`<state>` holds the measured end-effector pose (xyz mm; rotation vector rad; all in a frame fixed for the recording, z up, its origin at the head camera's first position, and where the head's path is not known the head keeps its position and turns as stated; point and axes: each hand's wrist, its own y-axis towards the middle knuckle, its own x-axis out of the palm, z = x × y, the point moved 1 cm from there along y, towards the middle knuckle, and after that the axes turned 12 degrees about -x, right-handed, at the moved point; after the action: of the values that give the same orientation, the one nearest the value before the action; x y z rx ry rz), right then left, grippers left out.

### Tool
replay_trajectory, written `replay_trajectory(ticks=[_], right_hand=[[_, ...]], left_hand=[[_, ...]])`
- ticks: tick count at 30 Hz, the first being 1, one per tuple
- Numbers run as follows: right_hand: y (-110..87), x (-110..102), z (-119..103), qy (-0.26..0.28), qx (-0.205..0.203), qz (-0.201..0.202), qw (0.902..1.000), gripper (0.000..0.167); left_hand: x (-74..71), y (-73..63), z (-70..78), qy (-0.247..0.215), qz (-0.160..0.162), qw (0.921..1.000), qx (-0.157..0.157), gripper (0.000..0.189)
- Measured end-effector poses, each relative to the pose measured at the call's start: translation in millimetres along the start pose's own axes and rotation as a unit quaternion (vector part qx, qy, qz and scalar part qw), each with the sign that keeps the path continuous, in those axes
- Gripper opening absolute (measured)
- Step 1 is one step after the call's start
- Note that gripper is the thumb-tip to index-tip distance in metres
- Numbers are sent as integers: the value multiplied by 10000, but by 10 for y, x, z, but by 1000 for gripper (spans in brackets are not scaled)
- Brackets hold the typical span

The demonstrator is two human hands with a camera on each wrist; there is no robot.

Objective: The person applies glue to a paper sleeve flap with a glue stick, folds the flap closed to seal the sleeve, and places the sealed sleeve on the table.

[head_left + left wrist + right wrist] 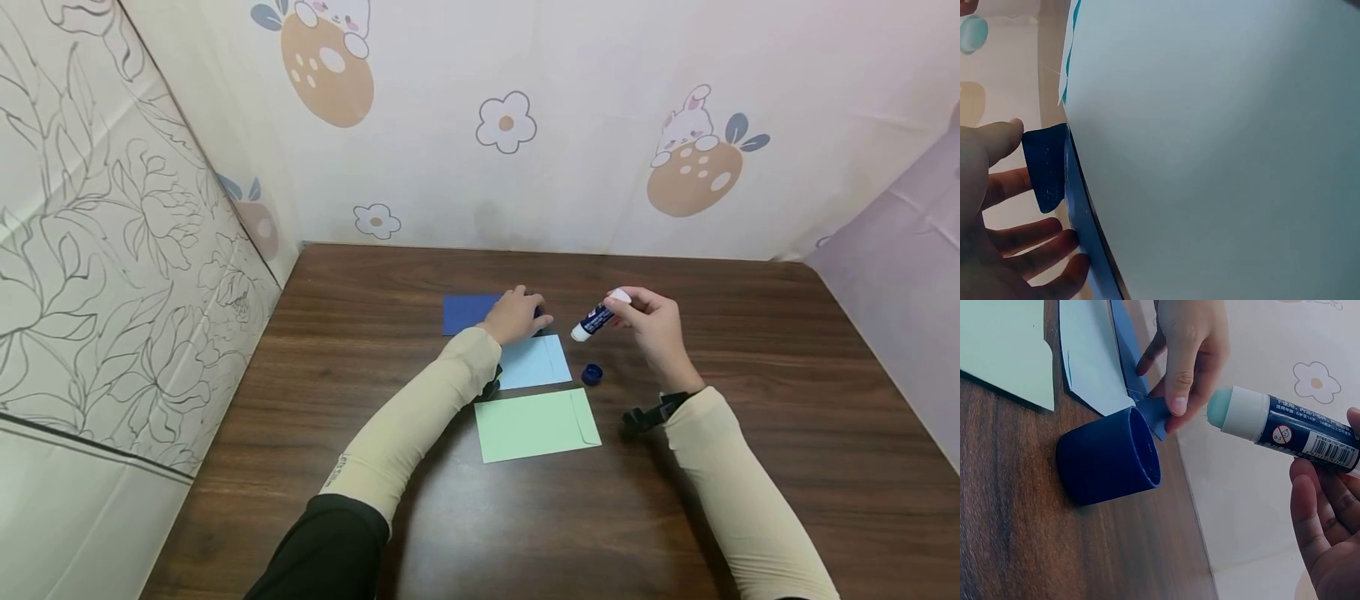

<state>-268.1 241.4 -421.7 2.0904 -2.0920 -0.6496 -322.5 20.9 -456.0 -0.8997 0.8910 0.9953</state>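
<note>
A dark blue envelope (463, 315) lies at the back of the row, partly covered by my left hand (515, 316). That hand pinches the envelope's raised flap (1046, 167) between thumb and index finger, while its other fingers rest near the envelope's edge. To the right, my right hand (657, 327) grips an uncapped glue stick (596, 320) above the table. Its pale bluish glue tip (1217, 407) points toward the flap, apart from it. The loose dark blue cap (592, 374) stands on the table below the glue stick, its hollow end showing.
A light blue envelope (534, 363) lies just in front of the dark blue one, under my left wrist. Nearer to me is a light green envelope (536, 427). The brown wooden table (787, 400) meets a patterned wall covering (570, 183) at its back edge.
</note>
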Motion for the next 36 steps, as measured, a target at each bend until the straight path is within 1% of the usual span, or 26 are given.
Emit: replay_trajectory(ticks=[5,9,13,17,19,23,25,28,33,35,36], right_hand=[[1,22,7,-11,53,0,10000,25],[-1,49,13,-32,87,27,10000,30],[1,59,22,-26,65,14,10000,37],[0,49,29,-16,16,11,10000,41],[-4,50,29,-49,18,17,10000,42],[-15,69,24,-51,53,-26,10000,37],[-21,80,16,-73,81,-30,9999,37],[-25,85,4,-105,48,-40,9999,38],[-20,70,-10,-86,16,-19,10000,38],[-22,67,-10,-72,20,-24,10000,38],[-25,67,-12,-51,22,-26,10000,39]], left_hand=[[9,12,-79,-96,131,9998,75,35],[38,22,-98,130,188,9997,96,32],[56,28,-83,350,164,9993,7,31],[50,34,-54,463,94,9988,-115,34],[52,39,-44,526,46,9985,-175,39],[60,43,-35,777,-37,9966,-264,51],[62,41,-34,925,-77,9953,-278,53],[57,32,-36,1030,-174,9942,-256,53],[55,20,-52,1248,-385,9912,-239,59],[59,13,-62,1288,-481,9902,-257,61],[56,5,-63,1235,-533,9905,-273,61]])
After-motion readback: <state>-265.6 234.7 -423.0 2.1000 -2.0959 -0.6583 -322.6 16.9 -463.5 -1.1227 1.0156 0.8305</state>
